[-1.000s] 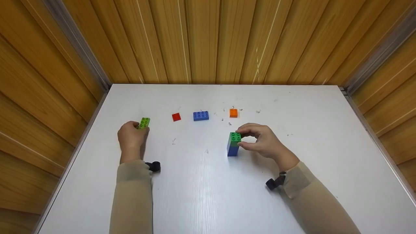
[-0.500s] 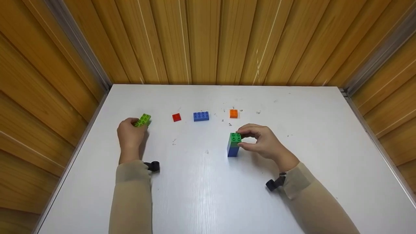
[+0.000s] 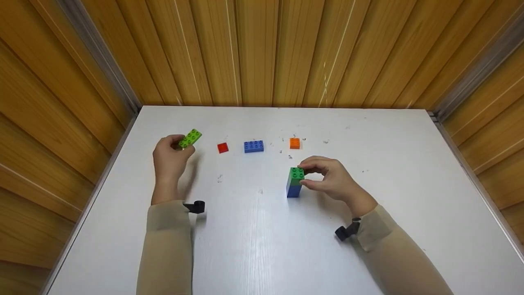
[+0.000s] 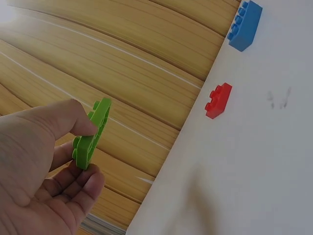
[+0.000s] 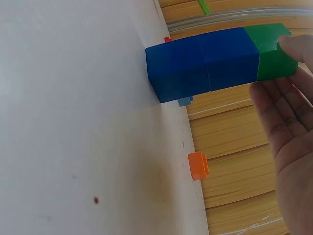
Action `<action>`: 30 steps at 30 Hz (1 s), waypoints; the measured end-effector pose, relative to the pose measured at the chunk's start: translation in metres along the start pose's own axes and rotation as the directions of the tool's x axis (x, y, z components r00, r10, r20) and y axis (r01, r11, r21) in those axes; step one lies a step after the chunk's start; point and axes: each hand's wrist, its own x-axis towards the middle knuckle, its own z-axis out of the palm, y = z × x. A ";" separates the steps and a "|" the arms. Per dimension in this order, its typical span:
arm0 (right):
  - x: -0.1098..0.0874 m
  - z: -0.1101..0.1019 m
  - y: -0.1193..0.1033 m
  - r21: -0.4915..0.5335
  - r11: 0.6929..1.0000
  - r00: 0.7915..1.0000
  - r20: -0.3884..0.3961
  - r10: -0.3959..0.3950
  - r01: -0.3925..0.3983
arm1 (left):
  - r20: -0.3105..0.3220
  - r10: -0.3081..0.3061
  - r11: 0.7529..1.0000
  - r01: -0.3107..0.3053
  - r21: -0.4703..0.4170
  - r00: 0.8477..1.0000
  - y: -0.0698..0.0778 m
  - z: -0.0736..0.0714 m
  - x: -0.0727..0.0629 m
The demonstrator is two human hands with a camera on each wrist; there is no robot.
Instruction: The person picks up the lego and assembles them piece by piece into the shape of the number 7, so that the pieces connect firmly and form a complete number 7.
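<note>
My left hand (image 3: 170, 159) pinches a thin lime-green toy brick (image 3: 190, 138) between thumb and fingers, above the table at the left. In the left wrist view the lime-green brick (image 4: 93, 132) is seen edge-on, studs facing the palm side. My right hand (image 3: 329, 178) grips the top of a small upright tower. Its top is a green brick (image 5: 274, 51), held between thumb and fingers. Under it are two dark blue bricks (image 5: 203, 63), the lowest standing on the table.
A row lies along the back of the white table (image 3: 245, 229): a red brick (image 3: 222, 147), a lighter blue brick (image 3: 254, 146) and an orange brick (image 3: 294, 143). Wood-patterned walls (image 3: 262, 53) enclose the back and sides.
My left hand has lifted the lime-green brick off the table, moving it away from me and slightly right while turning it. The right hand and the tower have stayed put.
</note>
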 end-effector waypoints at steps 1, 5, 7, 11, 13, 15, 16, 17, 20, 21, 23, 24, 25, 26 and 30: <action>0.000 0.000 0.000 0.002 1.000 1.000 -0.001 0.002 -0.002 | 0.006 0.003 1.000 -0.003 -0.003 1.000 0.003 0.001 -0.001; 0.000 0.000 -0.001 0.012 1.000 1.000 -0.001 0.004 -0.004 | 0.043 0.026 0.999 -0.025 -0.020 0.999 0.012 0.006 -0.006; 0.000 0.000 -0.002 0.018 1.000 1.000 -0.004 0.005 -0.005 | 0.070 0.049 0.999 -0.048 -0.023 0.996 0.017 0.010 -0.009; 0.000 0.001 -0.002 0.022 1.000 1.000 -0.010 0.004 -0.003 | 0.124 0.108 0.994 -0.105 -0.028 0.986 0.026 0.017 -0.014; 0.000 0.001 -0.001 0.022 1.000 1.000 -0.012 0.004 -0.003 | 0.143 0.141 0.990 -0.136 -0.040 0.980 0.031 0.021 -0.018; 0.000 0.001 0.000 0.026 1.000 1.000 -0.010 0.001 0.000 | 0.158 0.169 0.985 -0.163 -0.054 0.973 0.035 0.024 -0.021; 0.000 0.002 0.000 0.027 1.000 1.000 -0.010 -0.001 0.001 | 0.164 0.183 0.983 -0.174 -0.066 0.969 0.037 0.026 -0.023; 0.000 0.002 0.000 0.028 1.000 1.000 -0.010 -0.004 0.004 | 0.172 0.195 0.980 -0.185 -0.074 0.966 0.039 0.027 -0.025; 0.000 0.002 0.000 0.026 1.000 1.000 -0.007 -0.012 0.012 | 0.196 0.227 0.972 -0.211 -0.101 0.954 0.046 0.032 -0.031; 0.000 0.002 0.000 0.024 1.000 1.000 -0.008 -0.014 0.014 | 0.205 0.238 0.970 -0.219 -0.108 0.950 0.048 0.033 -0.033; 0.000 0.002 0.000 0.018 1.000 1.000 -0.005 -0.014 0.014 | 0.223 0.250 0.967 -0.230 -0.111 0.942 0.053 0.036 -0.037; 0.000 0.002 0.000 0.015 1.000 1.000 -0.004 -0.012 0.012 | 0.231 0.256 0.965 -0.235 -0.113 0.939 0.055 0.037 -0.039; 0.000 0.002 0.001 0.014 1.000 1.000 -0.003 -0.009 0.009 | 0.239 0.259 0.965 -0.239 -0.109 0.936 0.057 0.039 -0.041; 0.000 0.001 0.000 0.012 1.000 1.000 -0.001 -0.006 0.006 | 0.245 0.263 0.964 -0.242 -0.111 0.933 0.059 0.040 -0.043; 0.000 0.001 0.000 0.004 1.000 1.000 -0.004 -0.003 0.003 | 0.277 0.292 0.955 -0.264 -0.133 0.916 0.064 0.046 -0.049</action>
